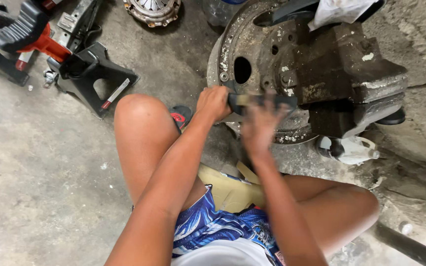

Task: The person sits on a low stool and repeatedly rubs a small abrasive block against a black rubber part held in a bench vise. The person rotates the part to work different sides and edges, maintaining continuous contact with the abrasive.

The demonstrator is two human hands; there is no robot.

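Observation:
My left hand (214, 102) is closed around the left end of a dark curved pad-like part (252, 100), held level in front of a rusty bench vise (343, 81). That vise sits on a worn steel wheel rim (230, 47) lying on the concrete floor. My right hand (261, 127) is blurred with motion just below the part, fingers spread toward it; contact with the part cannot be told. My bare knees frame the hands as I squat over a piece of cardboard (225, 189).
A black jack stand (97, 79) and a red and black tool (23, 34) lie at the upper left. A clutch plate (153, 11) is at the top. A white plastic bottle (348, 149) lies under the vise. A dark pipe (410, 246) crosses the lower right.

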